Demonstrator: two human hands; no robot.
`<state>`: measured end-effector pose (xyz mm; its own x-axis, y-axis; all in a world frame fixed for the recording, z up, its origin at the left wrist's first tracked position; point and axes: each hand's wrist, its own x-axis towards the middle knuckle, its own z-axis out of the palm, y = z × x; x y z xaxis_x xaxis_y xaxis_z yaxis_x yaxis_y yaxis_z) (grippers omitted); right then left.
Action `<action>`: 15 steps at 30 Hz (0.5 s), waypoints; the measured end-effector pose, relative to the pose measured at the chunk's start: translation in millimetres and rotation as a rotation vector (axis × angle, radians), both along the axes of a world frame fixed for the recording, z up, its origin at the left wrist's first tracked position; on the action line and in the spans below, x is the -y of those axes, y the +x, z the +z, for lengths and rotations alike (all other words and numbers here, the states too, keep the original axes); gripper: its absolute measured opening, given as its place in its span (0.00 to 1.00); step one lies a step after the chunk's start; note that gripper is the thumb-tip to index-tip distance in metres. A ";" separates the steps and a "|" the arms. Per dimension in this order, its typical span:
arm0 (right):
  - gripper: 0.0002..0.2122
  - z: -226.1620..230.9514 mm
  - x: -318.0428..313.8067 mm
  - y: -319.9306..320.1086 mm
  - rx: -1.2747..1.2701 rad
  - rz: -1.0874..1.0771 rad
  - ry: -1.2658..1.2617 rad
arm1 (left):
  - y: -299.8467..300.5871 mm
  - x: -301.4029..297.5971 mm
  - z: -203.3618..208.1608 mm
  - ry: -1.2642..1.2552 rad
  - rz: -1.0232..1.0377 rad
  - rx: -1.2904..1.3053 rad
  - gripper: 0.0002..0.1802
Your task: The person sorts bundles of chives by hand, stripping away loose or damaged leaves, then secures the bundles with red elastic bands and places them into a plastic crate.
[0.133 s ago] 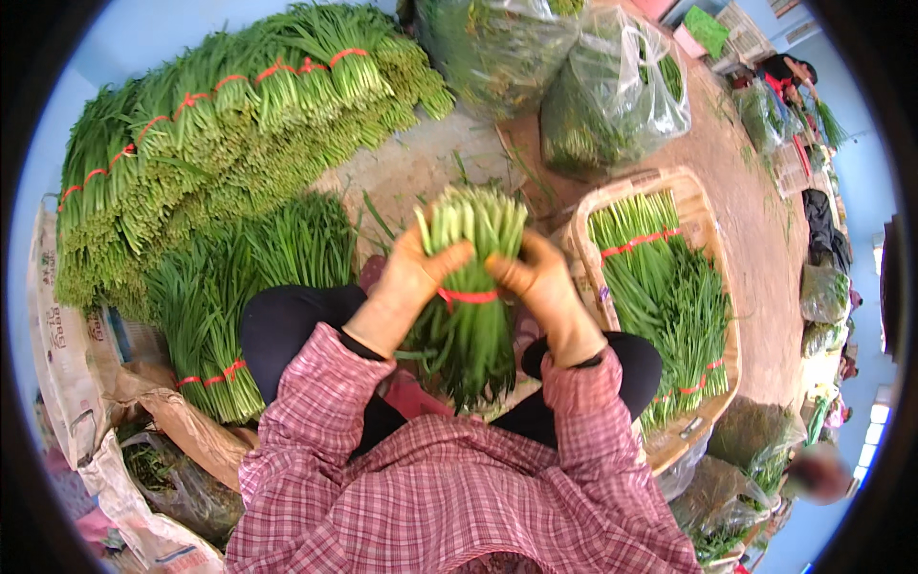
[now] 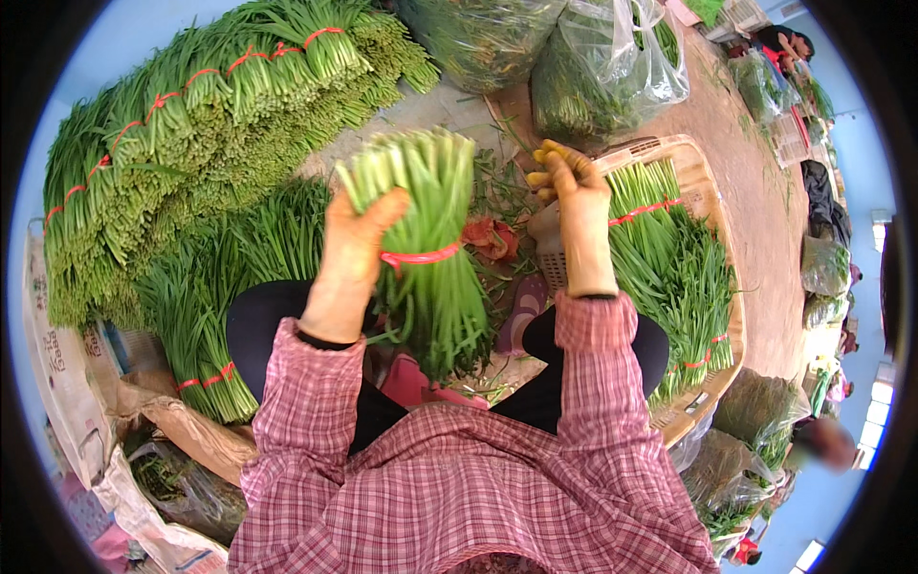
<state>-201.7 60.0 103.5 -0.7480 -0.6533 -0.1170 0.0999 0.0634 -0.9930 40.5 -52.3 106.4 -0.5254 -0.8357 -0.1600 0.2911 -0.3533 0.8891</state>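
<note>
My left hand [image 2: 356, 234] is wrapped round a thick bunch of garlic chives [image 2: 426, 210], pale cut ends up and green leaves hanging down. A red tie [image 2: 423, 257] circles the bunch just below my hand. My right hand [image 2: 579, 187] is raised off the bunch, beside the plastic crate [image 2: 734, 316], its stained fingers curled together. Whether something thin is pinched in them, I cannot make out. Tied chives [image 2: 660, 258] lie in that crate. Between my legs, a red crumpled piece [image 2: 491, 239] lies among leaf scraps.
A tall stack of tied chive bunches [image 2: 220, 115] stands at the far left, with more chives [image 2: 196, 316] beside my left knee. Clear plastic bags of greens [image 2: 598, 81] stand ahead. Brown paper [image 2: 191, 430] lies near left. Other people [image 2: 779, 43] are at far right.
My right hand has come off the bunch and moved up and right. My left hand has carried the bunch up and left. The red crumpled piece has come into view.
</note>
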 end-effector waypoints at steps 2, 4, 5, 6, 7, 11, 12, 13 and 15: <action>0.10 -54.0 4.8 -35.3 -0.137 -0.084 0.154 | 4.5 14.1 14.0 0.006 0.047 -0.091 0.27; 0.12 -118.8 4.7 -36.8 -0.015 0.121 0.327 | 15.4 15.6 26.5 0.000 0.111 -0.021 0.27; 0.14 -164.5 -3.0 -42.1 -0.331 0.168 0.619 | 13.8 14.0 34.3 -0.014 0.122 0.009 0.27; 0.15 -189.3 -6.8 -30.3 -0.506 0.242 0.715 | 12.9 8.4 39.9 0.026 0.155 0.041 0.29; 0.16 -208.1 -6.7 -21.3 -0.553 0.367 0.827 | 14.0 2.6 49.7 0.065 0.195 0.075 0.30; 0.16 -279.3 -15.0 -10.0 -0.704 0.320 1.057 | 11.5 5.4 43.5 0.078 0.068 0.067 0.36; 0.19 -301.9 -26.0 -17.5 -0.659 0.285 1.054 | 6.5 6.3 40.3 0.158 0.028 0.069 0.41; 0.21 -320.1 -36.2 -25.3 -0.607 0.257 1.049 | 1.8 11.0 38.4 0.184 -0.065 0.139 0.40; 0.21 -317.5 -34.2 -33.4 -0.518 0.527 1.247 | -9.9 12.2 31.0 0.255 -0.075 0.148 0.37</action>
<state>-235.1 94.1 -214.0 -0.5912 -0.5381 -0.6008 -0.5541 0.8123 -0.1822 30.6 -64.5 137.4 -0.5396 -0.7185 -0.4389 0.1299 -0.5861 0.7998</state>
